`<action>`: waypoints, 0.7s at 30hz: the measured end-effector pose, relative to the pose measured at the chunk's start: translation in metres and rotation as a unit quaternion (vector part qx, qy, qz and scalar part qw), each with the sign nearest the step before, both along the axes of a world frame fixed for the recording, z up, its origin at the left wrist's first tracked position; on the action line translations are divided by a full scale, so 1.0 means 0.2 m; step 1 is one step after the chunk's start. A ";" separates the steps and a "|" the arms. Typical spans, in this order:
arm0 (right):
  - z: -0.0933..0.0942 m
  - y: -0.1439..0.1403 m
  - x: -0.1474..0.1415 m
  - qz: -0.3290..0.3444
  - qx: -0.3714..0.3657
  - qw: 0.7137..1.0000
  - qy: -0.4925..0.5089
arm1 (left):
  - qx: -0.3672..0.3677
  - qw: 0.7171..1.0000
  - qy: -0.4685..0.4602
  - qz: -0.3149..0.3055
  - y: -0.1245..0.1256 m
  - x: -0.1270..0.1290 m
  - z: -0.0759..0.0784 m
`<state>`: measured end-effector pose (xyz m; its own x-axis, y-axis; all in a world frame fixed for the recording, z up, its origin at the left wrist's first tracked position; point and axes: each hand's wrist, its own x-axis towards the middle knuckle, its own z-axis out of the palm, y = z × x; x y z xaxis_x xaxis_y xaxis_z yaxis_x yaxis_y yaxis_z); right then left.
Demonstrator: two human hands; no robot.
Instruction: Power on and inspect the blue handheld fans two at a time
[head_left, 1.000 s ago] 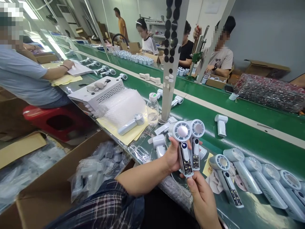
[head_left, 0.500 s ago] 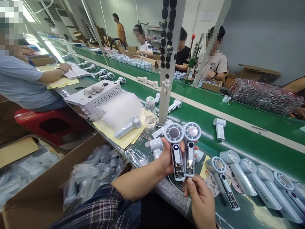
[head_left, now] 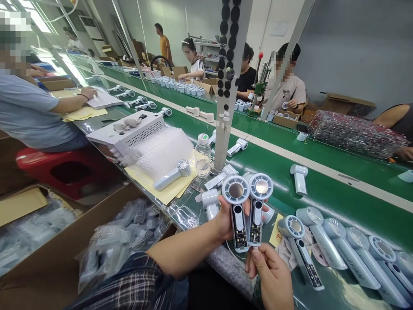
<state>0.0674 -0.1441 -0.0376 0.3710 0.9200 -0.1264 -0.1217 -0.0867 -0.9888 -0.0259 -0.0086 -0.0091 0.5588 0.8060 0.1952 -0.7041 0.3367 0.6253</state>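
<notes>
My left hand [head_left: 225, 220] is closed around two light-blue handheld fans held side by side, the left fan [head_left: 239, 226] and the right fan [head_left: 257, 221]. Both have round grilled heads facing me and open handles with circuit boards showing; their small round displays are dark. At the bottom end of the right fan, my right hand [head_left: 273, 273] is closed in a pinch; what lies between its fingertips is hidden. Just behind the left hand lies another fan [head_left: 210, 200]. To the right of my right hand, a fan with an open handle [head_left: 305, 254] rests on a cloth.
Several closed fans [head_left: 358, 258] line the right side of the green bench. A post [head_left: 222, 129] rises ahead, beside a clear bottle [head_left: 203, 157]. Bubble wrap [head_left: 161, 150] and a white box [head_left: 129, 129] sit left. Below is a carton [head_left: 41, 258] of bagged parts. Co-workers sit around.
The left fan's display was lit and is now dark. Both fans and my hands sit slightly lower in view. Across the bench, a co-worker's hand now holds up a small round part.
</notes>
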 end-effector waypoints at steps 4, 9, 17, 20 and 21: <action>-0.01 0.01 -0.05 -0.034 0.009 0.998 0.053 | 0.017 0.999 0.011 0.034 -0.01 0.01 -0.02; -0.04 0.02 -0.07 -0.043 0.008 0.998 0.054 | 0.029 0.999 0.011 0.039 -0.05 0.04 -0.05; 0.03 0.02 0.13 -0.070 0.078 0.973 -0.206 | 0.036 0.999 0.013 0.001 0.04 -0.05 0.02; 0.01 0.02 0.19 -0.114 0.061 0.977 -0.170 | 0.096 0.989 0.084 -0.068 0.04 -0.13 0.05; 0.00 0.02 0.20 -0.094 0.065 0.985 -0.130 | 0.144 0.979 0.116 -0.086 0.03 -0.15 0.06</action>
